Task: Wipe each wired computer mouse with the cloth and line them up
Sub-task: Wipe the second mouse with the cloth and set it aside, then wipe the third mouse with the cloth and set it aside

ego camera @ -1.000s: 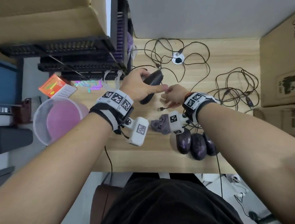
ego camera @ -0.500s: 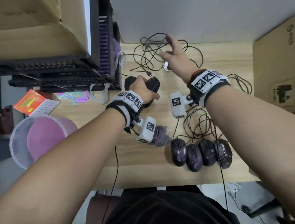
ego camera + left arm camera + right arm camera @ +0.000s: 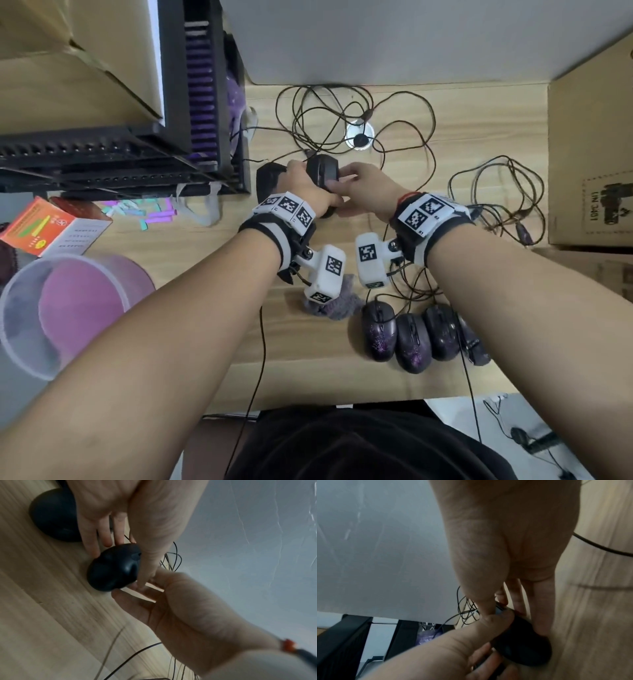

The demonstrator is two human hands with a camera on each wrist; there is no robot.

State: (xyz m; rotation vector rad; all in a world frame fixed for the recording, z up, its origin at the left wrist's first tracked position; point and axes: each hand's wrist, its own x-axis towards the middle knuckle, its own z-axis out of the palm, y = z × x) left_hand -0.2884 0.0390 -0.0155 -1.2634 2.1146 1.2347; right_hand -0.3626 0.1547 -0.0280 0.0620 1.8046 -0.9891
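A pale wooden desk [image 3: 479, 113] sits against a grey wall, boxed in by cardboard on the right and a black rack [image 3: 102, 154] on the left, with loose cables [image 3: 342, 113] looped across its far half. I have both hands meeting over a black mouse [image 3: 322, 174] near the middle of the desk: my left hand [image 3: 308, 192] wraps its fingers around the body, and my right hand [image 3: 366, 192] closes thumb and fingers on its other side. From the left wrist view the mouse looks lifted or tipped off the wood, though blur makes that hard to confirm. A second black mouse [image 3: 270, 178] lies on the desk just beside my left hand. The cloth [image 3: 342, 301], a crumpled purple-grey lump, lies on the desk nearer me, under my wrists, in neither hand. Just right of it, four dark mice [image 3: 421, 335] lie side by side in a row at the near edge, touching one another. I judge those four finished, so the task is well past halfway: the held mouse and its neighbour are left to wipe and add to the row.
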